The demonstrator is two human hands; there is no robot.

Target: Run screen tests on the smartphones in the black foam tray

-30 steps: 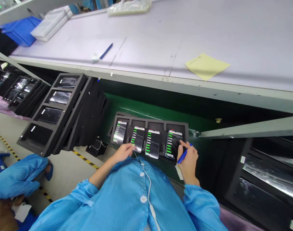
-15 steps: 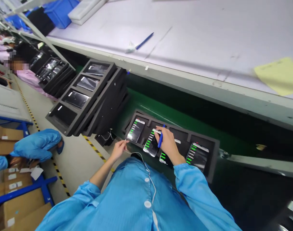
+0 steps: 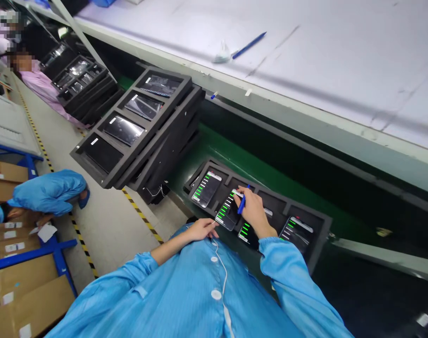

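Note:
A dark foam tray (image 3: 317, 227) holds several phones whose screens show green and white lines. My left hand (image 3: 204, 228) pinches the end of a white cable (image 3: 225, 268) at the lower edge of the second phone (image 3: 229, 211); whether the plug sits in the phone I cannot tell. With a blue pen (image 3: 241, 205) held in it, my right hand (image 3: 253, 209) has its fingertips at the top edge of that same phone. The first phone (image 3: 207, 189) lies to the left. A third phone (image 3: 249, 231) is partly covered by my right hand, and a fourth phone (image 3: 298, 232) lies at the right.
Stacked dark trays (image 3: 140, 126) with phones stand at the left. Beyond them runs a white bench (image 3: 323, 56) with another blue pen (image 3: 249, 45) on it. A crouching co-worker in blue (image 3: 47, 195) is by cardboard boxes (image 3: 27, 277) at the far left.
My left hand has moved right with the cable end, from the first phone's lower edge to the second phone's. My right hand stays at the second phone's top with the pen. The view has shifted.

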